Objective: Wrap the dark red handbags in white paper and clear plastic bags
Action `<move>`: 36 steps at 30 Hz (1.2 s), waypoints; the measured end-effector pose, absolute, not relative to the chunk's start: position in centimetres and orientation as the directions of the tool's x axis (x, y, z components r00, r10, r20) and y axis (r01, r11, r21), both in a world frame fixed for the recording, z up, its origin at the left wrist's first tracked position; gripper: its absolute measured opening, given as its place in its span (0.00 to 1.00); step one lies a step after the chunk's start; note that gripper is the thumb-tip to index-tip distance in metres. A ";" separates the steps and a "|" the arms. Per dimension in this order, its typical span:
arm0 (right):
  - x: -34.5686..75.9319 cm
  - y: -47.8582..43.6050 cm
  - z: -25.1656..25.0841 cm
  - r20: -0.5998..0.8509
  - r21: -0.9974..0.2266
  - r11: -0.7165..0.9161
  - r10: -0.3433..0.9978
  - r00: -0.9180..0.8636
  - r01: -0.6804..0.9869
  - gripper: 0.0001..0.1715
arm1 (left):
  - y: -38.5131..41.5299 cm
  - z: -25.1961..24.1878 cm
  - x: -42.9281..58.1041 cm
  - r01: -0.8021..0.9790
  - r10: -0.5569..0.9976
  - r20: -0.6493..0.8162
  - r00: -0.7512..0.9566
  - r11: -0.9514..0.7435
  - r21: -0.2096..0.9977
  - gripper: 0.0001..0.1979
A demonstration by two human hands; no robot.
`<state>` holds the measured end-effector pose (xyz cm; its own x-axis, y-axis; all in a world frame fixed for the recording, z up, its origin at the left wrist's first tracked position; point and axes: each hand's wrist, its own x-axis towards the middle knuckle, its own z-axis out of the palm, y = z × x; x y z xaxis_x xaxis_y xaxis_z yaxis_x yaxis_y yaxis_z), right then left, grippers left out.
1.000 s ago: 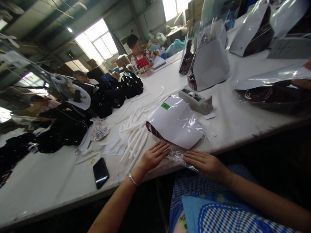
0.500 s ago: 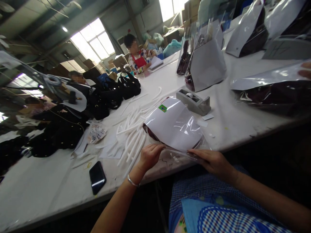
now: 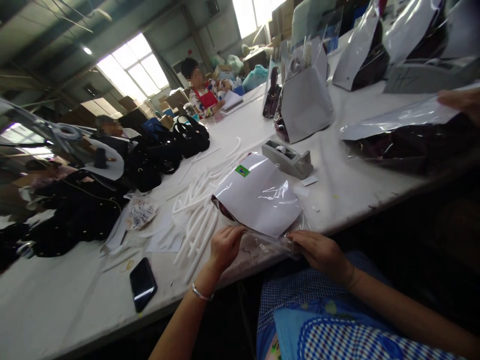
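Note:
A dark bag wrapped in white paper and clear plastic lies on the table in front of me, a green sticker on its upper left. The plastic's open edge faces my body. My left hand pinches the left end of that edge, and a metal bracelet circles the wrist. At the right end, my right hand grips the gathered clear plastic between thumb and fingers. Just behind the package stands a grey tape dispenser.
White tubes lie left of the package, with a black phone nearer the front edge. Wrapped bags stand behind. Another person's hand touches a wrapped bag at right. Black bags fill the left; people sit beyond.
The view has shifted slightly, so most things appear farther left. My right hand has bunched the plastic edge more and sits a little closer to my left hand.

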<state>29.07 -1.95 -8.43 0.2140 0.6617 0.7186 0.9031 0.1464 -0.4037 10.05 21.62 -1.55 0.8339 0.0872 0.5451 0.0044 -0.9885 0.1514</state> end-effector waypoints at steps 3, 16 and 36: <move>29.1 -1.9 -8.1 0.696 -0.460 0.122 0.665 0.271 0.880 0.14 | 21.4 -1.3 9.8 -0.002 0.065 0.543 0.837 -0.992 0.123 0.11; 29.5 -1.6 -7.6 0.669 -0.449 0.050 0.680 0.299 0.892 0.14 | 19.8 -0.9 11.0 -0.136 -0.134 0.579 0.804 -0.990 -0.040 0.09; 30.9 -0.3 -7.6 0.542 -0.470 -0.280 0.657 0.525 0.837 0.21 | 17.5 -2.0 14.2 0.279 0.307 0.720 0.623 -0.946 0.162 0.04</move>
<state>30.92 -0.34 -7.56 0.5246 0.6566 0.5420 0.8368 -0.2804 -0.4703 14.24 17.47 -1.96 0.6225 0.3069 0.7199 0.2791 -0.9465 0.1622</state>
